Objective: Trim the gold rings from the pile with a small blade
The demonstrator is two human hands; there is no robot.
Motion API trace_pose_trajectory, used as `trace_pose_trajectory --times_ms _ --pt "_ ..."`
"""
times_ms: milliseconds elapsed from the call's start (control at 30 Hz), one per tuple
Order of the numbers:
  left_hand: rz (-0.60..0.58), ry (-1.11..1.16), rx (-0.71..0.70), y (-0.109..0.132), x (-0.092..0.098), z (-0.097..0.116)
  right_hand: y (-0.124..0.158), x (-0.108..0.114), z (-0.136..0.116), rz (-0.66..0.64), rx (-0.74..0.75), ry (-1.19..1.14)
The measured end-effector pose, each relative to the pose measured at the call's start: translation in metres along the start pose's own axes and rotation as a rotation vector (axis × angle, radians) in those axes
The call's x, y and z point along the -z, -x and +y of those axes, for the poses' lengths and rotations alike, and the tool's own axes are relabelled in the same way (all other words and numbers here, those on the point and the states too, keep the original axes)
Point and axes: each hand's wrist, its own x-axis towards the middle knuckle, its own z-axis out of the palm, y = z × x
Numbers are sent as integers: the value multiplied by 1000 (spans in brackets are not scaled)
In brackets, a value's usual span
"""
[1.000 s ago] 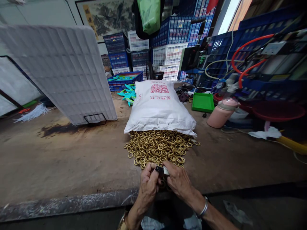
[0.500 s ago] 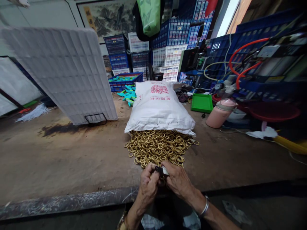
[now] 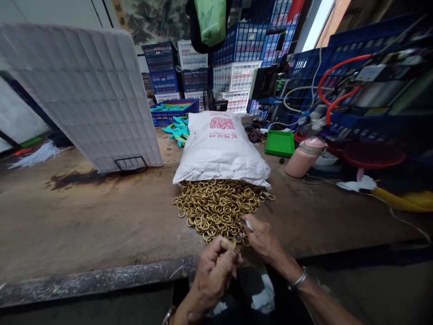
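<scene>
A heap of gold-coloured rings [image 3: 216, 207] spills from the mouth of a white woven sack [image 3: 223, 155] with red print. Close to the table's front edge, my left hand [image 3: 214, 266] is closed in a fist-like grip, and a gold ring [image 3: 233, 244] shows partly at its fingertips. My right hand [image 3: 264, 239] is at the right side of the heap, fingers curled together. A small white piece shows at its fingertips; I cannot make out what it is. The two hands are apart.
A tall white padded panel [image 3: 91, 95] stands at left on a black wire stand. At right are a green tray [image 3: 280, 143], a pink bottle [image 3: 302, 158] and a machine with orange hoses [image 3: 341, 58]. Stacked crates [image 3: 237, 74] fill the back, near turquoise pieces [image 3: 178, 130].
My hands, together around a small dark and white item before, have separated. The right hand has moved up and right beside the heap; the left has come slightly nearer, and the dark item is out of sight.
</scene>
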Motion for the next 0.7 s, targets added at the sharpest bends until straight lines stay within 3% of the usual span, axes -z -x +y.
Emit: trace_pose_trajectory --times_ms 100,267,467,700 --pt "93 182 168 -6 4 -7 -3 10 30 126 -100 13" --pt "178 369 189 -11 12 -20 -3 8 56 135 -198 59" --pt "164 511 222 -9 15 -21 -9 -7 45 104 -173 62" --pt "127 632 231 -4 17 -16 -16 -8 36 100 -160 77"
